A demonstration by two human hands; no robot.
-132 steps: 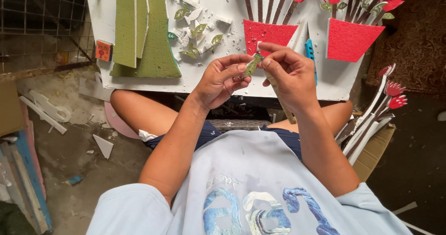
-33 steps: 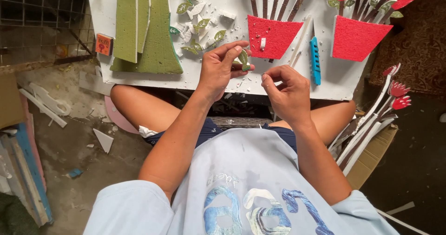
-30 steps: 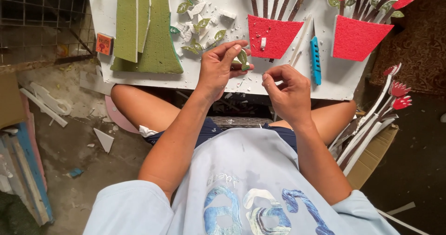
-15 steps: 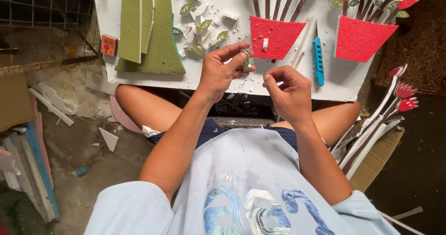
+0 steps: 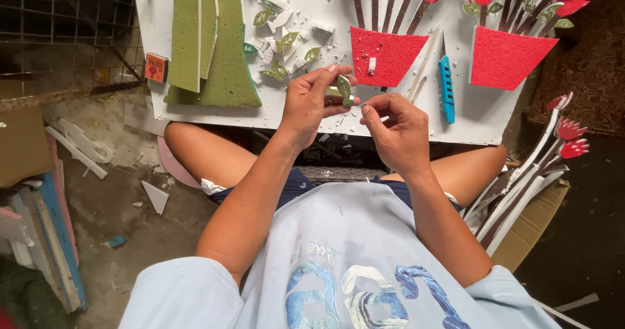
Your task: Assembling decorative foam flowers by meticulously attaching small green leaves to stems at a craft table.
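My left hand [image 5: 311,101] pinches a small green foam leaf [image 5: 343,87] over the near edge of a white board [image 5: 306,117]. Just to its right, my right hand [image 5: 397,130] has its fingertips closed together on a tiny piece that I cannot make out. Both hands hover above my lap. Beyond them on the board lie several cut green leaves [image 5: 280,42] and white scraps, and a red foam flower pot [image 5: 384,55] with dark stems.
A second red pot [image 5: 504,55] with red tulips stands right. A blue cutter knife [image 5: 446,85] lies between the pots. Green foam sheets [image 5: 208,42] cover the board's left. Loose tulip stems [image 5: 547,153] lean on a cardboard box at right. A wire grid [image 5: 58,23] is at left.
Four seconds ago both hands held the leaf together; since then they have parted. The left keeps the leaf, the right has drawn slightly toward me. The view shifted a little.
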